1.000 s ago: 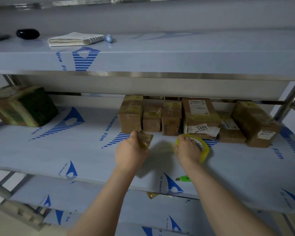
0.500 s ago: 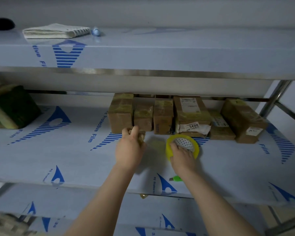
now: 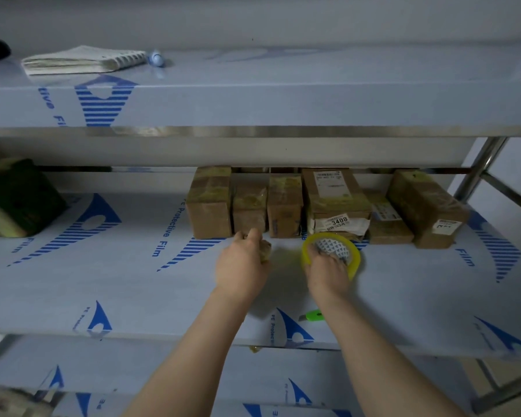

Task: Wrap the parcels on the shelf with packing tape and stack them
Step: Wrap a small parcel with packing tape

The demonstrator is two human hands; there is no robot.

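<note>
Several brown taped parcels [image 3: 285,206] stand in a row at the back of the middle shelf [image 3: 118,281]. My left hand [image 3: 242,263] holds a small taped parcel [image 3: 265,249] just in front of the row, near its second box. My right hand [image 3: 327,270] grips a yellow roll of packing tape [image 3: 331,254], fingers through its core, in front of the labelled box marked 3408 [image 3: 337,203].
A green box cutter [image 3: 313,316] lies near the shelf's front edge under my right forearm. A dark green wrapped package [image 3: 15,197] sits at the far left. The top shelf carries a spiral notebook [image 3: 82,60] and a small blue cap [image 3: 157,58]. A steel post [image 3: 478,170] stands at right.
Both hands have moved further back toward the parcel row. The small parcel in my left hand now sits close to the boxes, and the tape roll has tilted toward me.
</note>
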